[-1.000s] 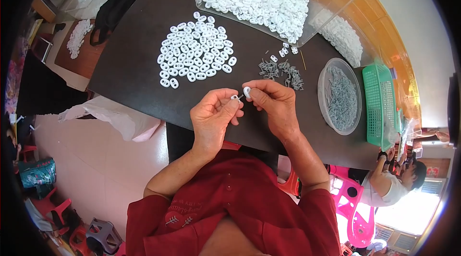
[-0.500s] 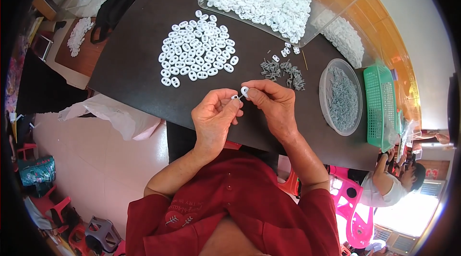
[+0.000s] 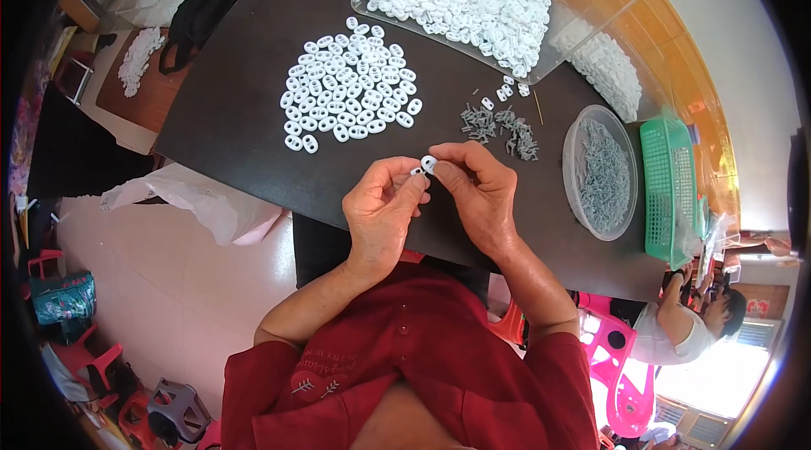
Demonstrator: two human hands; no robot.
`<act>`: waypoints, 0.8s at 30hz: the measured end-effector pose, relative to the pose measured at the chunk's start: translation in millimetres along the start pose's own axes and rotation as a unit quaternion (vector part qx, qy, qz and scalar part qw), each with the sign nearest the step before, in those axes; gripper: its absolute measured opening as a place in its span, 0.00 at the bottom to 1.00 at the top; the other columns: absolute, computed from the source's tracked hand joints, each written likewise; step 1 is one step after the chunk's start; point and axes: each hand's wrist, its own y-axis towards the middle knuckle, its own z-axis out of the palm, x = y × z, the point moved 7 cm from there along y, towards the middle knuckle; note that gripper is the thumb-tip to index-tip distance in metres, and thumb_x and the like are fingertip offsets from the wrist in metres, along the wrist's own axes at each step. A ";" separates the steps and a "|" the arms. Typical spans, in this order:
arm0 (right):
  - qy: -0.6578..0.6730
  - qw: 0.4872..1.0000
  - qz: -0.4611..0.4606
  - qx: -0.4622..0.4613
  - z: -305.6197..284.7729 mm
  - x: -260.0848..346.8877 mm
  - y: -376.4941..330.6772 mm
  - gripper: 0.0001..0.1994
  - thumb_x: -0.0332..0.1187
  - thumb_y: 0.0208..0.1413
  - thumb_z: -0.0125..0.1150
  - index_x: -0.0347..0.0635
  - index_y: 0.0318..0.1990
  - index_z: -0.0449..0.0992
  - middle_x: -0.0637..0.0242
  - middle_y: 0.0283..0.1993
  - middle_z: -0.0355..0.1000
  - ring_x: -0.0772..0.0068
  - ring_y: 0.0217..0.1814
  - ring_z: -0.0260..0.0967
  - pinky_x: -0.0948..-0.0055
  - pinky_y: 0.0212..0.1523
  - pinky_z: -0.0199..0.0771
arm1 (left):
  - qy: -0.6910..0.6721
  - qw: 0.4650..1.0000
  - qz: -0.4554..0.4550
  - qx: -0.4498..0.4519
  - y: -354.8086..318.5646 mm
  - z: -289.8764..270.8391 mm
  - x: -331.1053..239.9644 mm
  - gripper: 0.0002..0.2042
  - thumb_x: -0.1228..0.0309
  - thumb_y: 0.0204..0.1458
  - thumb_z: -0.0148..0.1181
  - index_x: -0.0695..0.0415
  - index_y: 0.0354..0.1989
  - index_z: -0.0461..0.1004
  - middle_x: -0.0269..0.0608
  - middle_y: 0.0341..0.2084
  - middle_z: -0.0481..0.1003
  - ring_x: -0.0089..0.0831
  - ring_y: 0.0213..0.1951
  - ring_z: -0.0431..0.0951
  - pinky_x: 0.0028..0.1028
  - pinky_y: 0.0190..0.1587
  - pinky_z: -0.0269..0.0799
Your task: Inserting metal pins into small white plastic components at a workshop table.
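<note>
Bare tabletop (image 3: 440, 89) runs between 2 obstacles: white pieces (image 3: 349, 85) and grey pins (image 3: 480, 123).

Head cam, left fisheye of the pair, is looking steeply down from the wearer's head, facing forward past the dark-red buttoned cloth shirt (image 3: 473, 349) at lower centre. Bare left hand (image 3: 380, 209) and bare right hand (image 3: 486, 197) are sitting mid-frame, fairly near. Dark-brown flat tabletop (image 3: 236, 104) is spreading above, edges bowing. Glossy pale-pink floor (image 3: 194, 281) is showing lower left; black rim is cutting the corners.
</note>
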 end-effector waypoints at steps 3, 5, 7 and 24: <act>0.079 0.994 0.075 -0.022 1.6 -6.1 -2.6 0.05 0.20 0.53 0.56 0.33 0.36 0.76 0.71 0.31 0.71 0.85 0.34 0.66 0.83 0.37 0.66 | -0.007 1.000 -0.001 0.004 0.3 0.3 0.8 0.08 0.79 0.53 0.57 0.63 0.41 0.72 0.34 0.29 0.74 0.15 0.27 0.72 0.14 0.26 0.67; 0.067 0.997 0.045 -0.012 2.4 -6.0 -3.0 0.04 0.20 0.53 0.57 0.33 0.36 0.75 0.71 0.31 0.70 0.84 0.34 0.66 0.83 0.37 0.66 | -0.014 1.000 -0.002 0.007 0.3 0.8 1.2 0.08 0.79 0.53 0.57 0.63 0.41 0.71 0.34 0.29 0.74 0.15 0.27 0.72 0.14 0.26 0.67; 0.052 0.998 0.025 -0.006 3.4 -7.6 -4.0 0.05 0.20 0.53 0.56 0.33 0.37 0.75 0.71 0.31 0.71 0.84 0.34 0.66 0.83 0.37 0.67 | -0.027 1.000 0.007 0.010 0.3 0.9 1.4 0.09 0.80 0.53 0.56 0.64 0.43 0.71 0.35 0.29 0.75 0.16 0.28 0.73 0.15 0.27 0.68; -0.064 0.992 -0.107 -0.019 4.0 13.1 -14.1 0.16 0.18 0.43 0.63 0.38 0.42 0.75 0.64 0.37 0.68 0.78 0.32 0.66 0.78 0.31 0.70 | -0.077 0.997 -0.016 0.025 4.8 1.6 -2.1 0.11 0.82 0.53 0.54 0.69 0.45 0.71 0.40 0.29 0.76 0.19 0.26 0.73 0.18 0.29 0.69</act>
